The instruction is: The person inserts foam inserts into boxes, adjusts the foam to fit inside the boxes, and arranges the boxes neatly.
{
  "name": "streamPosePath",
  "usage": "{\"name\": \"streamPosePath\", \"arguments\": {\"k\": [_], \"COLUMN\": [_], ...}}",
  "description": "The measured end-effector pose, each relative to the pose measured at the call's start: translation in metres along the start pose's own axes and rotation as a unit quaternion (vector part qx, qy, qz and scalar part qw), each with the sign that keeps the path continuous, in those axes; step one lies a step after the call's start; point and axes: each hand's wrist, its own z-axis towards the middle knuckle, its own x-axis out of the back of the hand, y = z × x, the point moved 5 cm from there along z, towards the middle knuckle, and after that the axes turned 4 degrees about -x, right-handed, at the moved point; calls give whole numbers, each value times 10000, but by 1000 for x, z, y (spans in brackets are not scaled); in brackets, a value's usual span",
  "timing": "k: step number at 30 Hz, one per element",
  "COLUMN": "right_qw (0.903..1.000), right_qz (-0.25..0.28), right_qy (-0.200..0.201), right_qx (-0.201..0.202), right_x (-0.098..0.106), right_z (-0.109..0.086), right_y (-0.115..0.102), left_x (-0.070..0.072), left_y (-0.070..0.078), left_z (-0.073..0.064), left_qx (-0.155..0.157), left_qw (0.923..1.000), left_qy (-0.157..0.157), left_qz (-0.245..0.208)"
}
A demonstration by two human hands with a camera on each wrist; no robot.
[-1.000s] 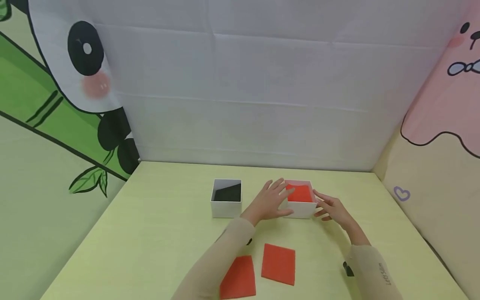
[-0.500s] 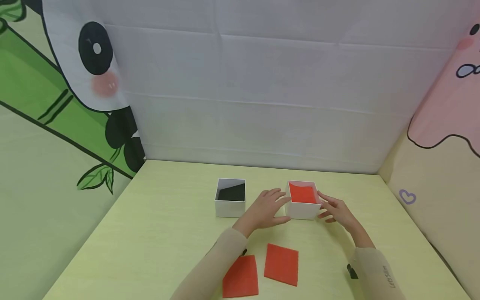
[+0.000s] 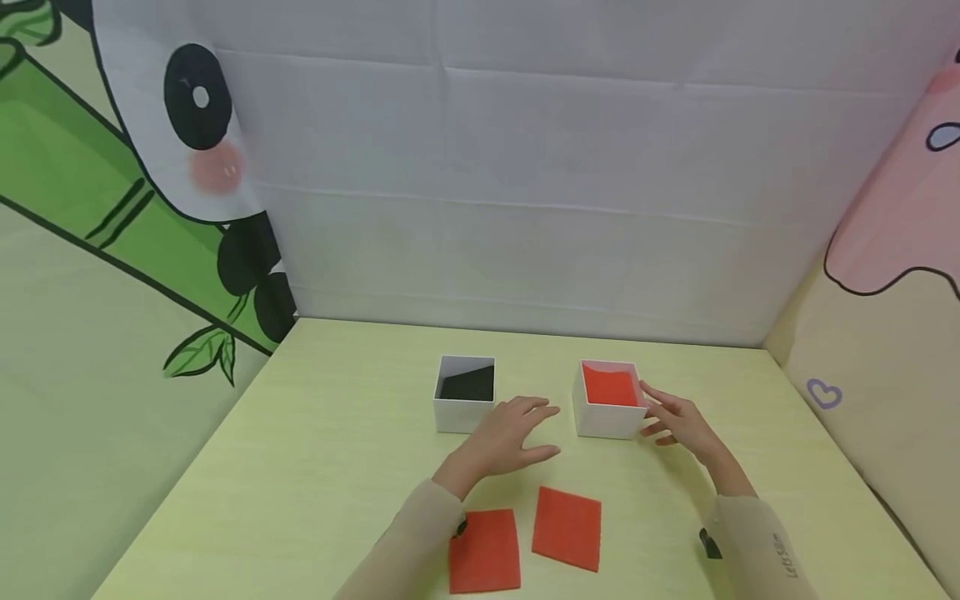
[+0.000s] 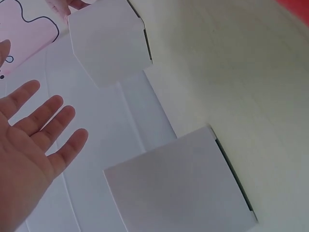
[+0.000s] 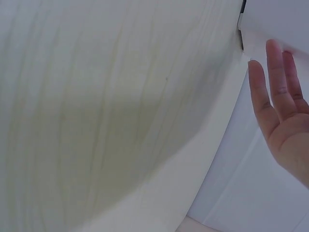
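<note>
My left hand [image 3: 498, 442] is in front of the two white boxes, holding nothing, with its fingers apart and pointing right. The left wrist view shows its palm [image 4: 24, 150] and spread fingers. At the right box [image 3: 609, 422], my right hand [image 3: 681, 427] has its fingertips at the right wall. In the right wrist view the fingers [image 5: 276, 79] look fairly straight and reach the box wall [image 5: 285, 21]. A red cloth-like sheet [image 3: 611, 388] lies in that box. The left box [image 3: 459, 417] has a black sheet [image 3: 468, 385] inside.
Two flat red squares, a left one [image 3: 487, 562] and a right one [image 3: 567, 531], lie on the pale yellow table [image 3: 337, 467] nearer to me. The left sleeve [image 3: 420, 521] passes close to the left square. A white sheet wall [image 3: 525, 250] rises behind the table.
My left hand has drawn back from the right box, leftward and toward me. The right hand has stayed at the box's right side. The whole head view has shifted slightly.
</note>
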Motion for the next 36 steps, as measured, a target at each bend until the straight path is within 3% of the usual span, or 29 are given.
{"name": "streamPosePath", "arguments": {"k": [8,15,25,36], "right_qw": [10000,9999,9999,9998], "right_qz": [-23,-55,-68,-98], "right_qy": [-60,-66,-96,-132], "right_qx": [16,85,24,61], "right_x": [1,4,4,4], "right_z": [2,3,3,3], "right_y": [-1,-3,-3,-5], "left_x": [2,8,4,-4], "left_y": [-4,-5,-7,-2], "left_z": [-27,-46,-79,-113], "left_qx": [307,331,657,149], "left_qw": [9983,9971,9903,9929], "left_qy": [-129,-196,-611,-1152], "left_qz": [-470,-657,-1063,-238]}}
